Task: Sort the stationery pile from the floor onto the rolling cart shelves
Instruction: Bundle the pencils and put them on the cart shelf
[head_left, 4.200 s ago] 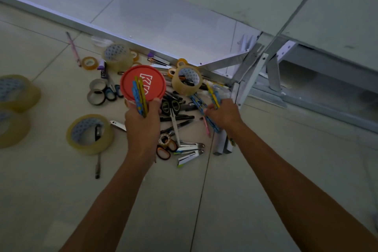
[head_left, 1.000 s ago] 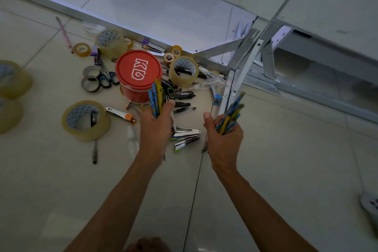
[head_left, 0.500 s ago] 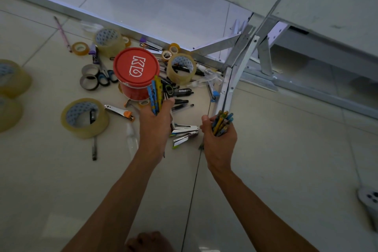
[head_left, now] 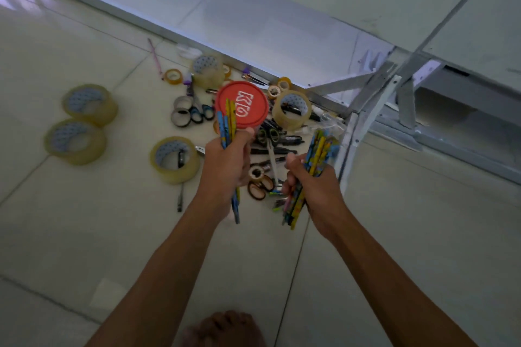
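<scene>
Your left hand (head_left: 225,160) is curled tight round a small bunch of blue-and-yellow patterned pencils (head_left: 227,124), tips up at twelve o'clock over the round red plastic lid with white lettering (head_left: 243,105). Your right hand (head_left: 308,180) grips a thicker sheaf of the same patterned pencils (head_left: 318,149), fingers wrapped fully round, ends sticking out above and below the fist.

A moment ago that right-hand sheaf sat low in your fist; now it stands taller and fans toward one o'clock, and both hands have lifted clear of the heap. You also appear to have risen, since the floor sits further off and a bare foot (head_left: 225,327) shows at six o'clock. I read that as the gathering of pencils being done and the carry about to begin.

The rest of the stationery pile (head_left: 270,144) lies on the pale tiled floor (head_left: 84,234) at twelve o'clock: scissors, dark pens, and clear packing-tape rolls (head_left: 174,159) out to ten o'clock. The grey metal frame (head_left: 363,110) at one o'clock may be the cart, though the dim view leaves its shelves unclear.
</scene>
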